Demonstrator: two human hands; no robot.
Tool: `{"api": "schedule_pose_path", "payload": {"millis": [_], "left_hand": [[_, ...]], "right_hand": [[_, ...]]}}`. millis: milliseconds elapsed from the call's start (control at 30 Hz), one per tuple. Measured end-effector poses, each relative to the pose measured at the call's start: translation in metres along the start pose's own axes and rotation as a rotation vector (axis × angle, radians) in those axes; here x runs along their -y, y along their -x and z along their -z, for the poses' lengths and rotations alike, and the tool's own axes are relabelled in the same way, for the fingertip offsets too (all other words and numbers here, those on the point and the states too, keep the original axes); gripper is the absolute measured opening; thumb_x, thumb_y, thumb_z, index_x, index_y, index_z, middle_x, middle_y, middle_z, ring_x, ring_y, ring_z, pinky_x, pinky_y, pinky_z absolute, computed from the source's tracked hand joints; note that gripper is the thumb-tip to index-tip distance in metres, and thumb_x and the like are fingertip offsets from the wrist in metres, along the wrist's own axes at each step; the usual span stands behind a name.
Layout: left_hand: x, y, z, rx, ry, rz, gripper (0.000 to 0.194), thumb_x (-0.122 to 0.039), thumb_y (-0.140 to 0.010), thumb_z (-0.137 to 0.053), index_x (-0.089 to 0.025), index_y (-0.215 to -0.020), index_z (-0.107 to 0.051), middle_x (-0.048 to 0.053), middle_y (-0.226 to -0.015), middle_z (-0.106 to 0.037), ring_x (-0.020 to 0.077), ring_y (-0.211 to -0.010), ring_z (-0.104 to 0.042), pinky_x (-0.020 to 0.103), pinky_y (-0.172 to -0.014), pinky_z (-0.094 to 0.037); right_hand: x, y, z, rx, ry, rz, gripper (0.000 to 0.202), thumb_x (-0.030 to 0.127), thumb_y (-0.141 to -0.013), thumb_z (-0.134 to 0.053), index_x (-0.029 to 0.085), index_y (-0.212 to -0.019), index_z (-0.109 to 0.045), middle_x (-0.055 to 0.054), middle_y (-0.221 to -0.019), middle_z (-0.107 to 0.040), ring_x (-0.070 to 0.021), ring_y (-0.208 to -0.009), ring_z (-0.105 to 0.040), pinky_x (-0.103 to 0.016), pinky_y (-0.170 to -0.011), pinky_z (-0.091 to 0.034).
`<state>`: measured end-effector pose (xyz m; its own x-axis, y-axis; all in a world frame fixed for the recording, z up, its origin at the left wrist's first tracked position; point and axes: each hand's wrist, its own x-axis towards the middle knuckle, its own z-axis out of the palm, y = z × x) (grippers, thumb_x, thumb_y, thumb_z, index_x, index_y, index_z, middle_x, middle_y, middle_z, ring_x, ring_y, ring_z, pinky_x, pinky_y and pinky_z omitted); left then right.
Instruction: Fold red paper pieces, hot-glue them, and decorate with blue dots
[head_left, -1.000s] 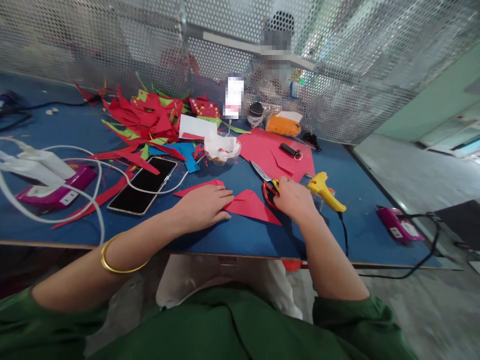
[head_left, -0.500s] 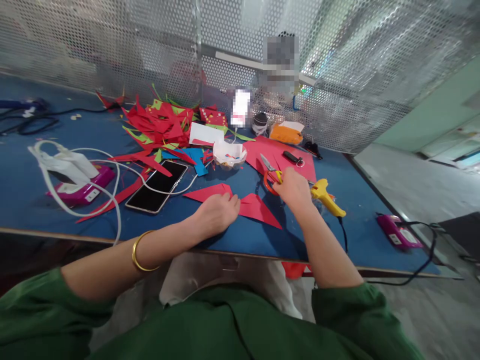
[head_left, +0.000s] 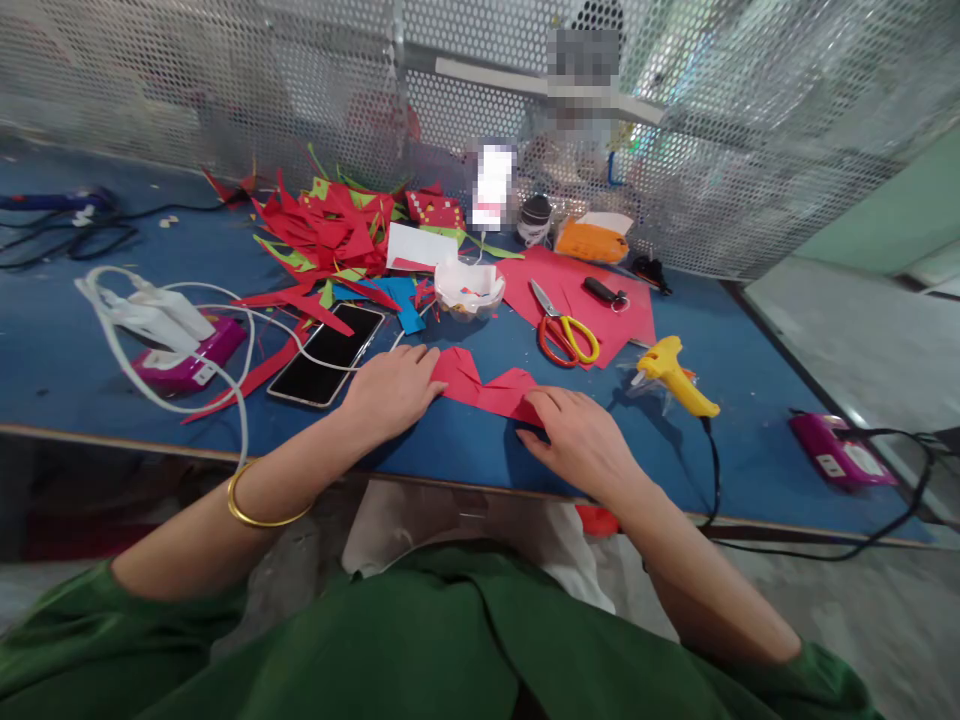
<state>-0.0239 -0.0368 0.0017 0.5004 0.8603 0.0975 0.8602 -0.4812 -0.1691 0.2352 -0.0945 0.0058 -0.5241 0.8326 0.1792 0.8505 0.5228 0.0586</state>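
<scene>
A folded red paper piece (head_left: 480, 390) lies near the table's front edge, with a notch in its far side. My left hand (head_left: 395, 388) rests on its left end, fingers together over the paper. At the right end my right hand (head_left: 574, 435) has its fingers and thumb round the paper's edge. Scissors with one red and one yellow handle (head_left: 559, 335) lie beyond my right hand, partly on a red sheet (head_left: 630, 308), touched by neither hand.
A yellow glue gun (head_left: 679, 378) lies at the right. Behind are a clear bowl (head_left: 469, 300) and a red and green scrap pile (head_left: 330, 232). A phone (head_left: 326, 360), white cables and a purple box (head_left: 199, 362) stand left. A person sits behind the mesh.
My right hand has left the scissors and moved to the paper's right end. My left hand has shifted left along the paper. The view has shifted slightly.
</scene>
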Motion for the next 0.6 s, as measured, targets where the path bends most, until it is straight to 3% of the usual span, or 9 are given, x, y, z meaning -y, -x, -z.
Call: {"api": "schedule_pose_path", "payload": {"millis": [200, 367, 600], "left_hand": [[-0.022, 0.012, 0.004, -0.036, 0.042, -0.010, 0.046, -0.039, -0.096, -0.056, -0.007, -0.129, -0.058, 0.020, -0.131, -0.064, 0.0312, -0.118, -0.061, 0.040, -0.094, -0.050], [-0.038, 0.028, 0.016, -0.056, 0.077, -0.007, 0.041, -0.034, -0.094, -0.060, -0.005, -0.122, -0.062, 0.020, -0.116, -0.071, 0.0324, -0.105, -0.067, 0.043, -0.086, -0.053], [-0.063, 0.023, 0.008, -0.292, 0.204, -0.267, 0.021, -0.023, -0.096, -0.057, -0.012, -0.111, -0.067, 0.010, -0.112, -0.074, 0.0241, -0.101, -0.068, 0.036, -0.086, -0.054]], "right_hand": [[-0.015, 0.002, -0.009, 0.048, 0.163, 0.050, 0.022, 0.009, -0.093, -0.049, 0.012, -0.105, -0.067, -0.013, -0.105, -0.073, -0.0226, -0.087, -0.066, -0.034, -0.078, -0.042], [-0.025, 0.021, -0.013, -0.068, 0.151, 0.044, 0.023, 0.007, -0.093, -0.049, 0.014, -0.100, -0.071, -0.011, -0.101, -0.074, -0.0201, -0.084, -0.065, -0.032, -0.077, -0.041], [-0.023, 0.039, -0.019, -0.223, 0.117, -0.071, 0.020, 0.014, -0.095, -0.052, 0.017, -0.097, -0.072, -0.005, -0.098, -0.076, -0.0182, -0.087, -0.067, -0.029, -0.080, -0.043]]}}
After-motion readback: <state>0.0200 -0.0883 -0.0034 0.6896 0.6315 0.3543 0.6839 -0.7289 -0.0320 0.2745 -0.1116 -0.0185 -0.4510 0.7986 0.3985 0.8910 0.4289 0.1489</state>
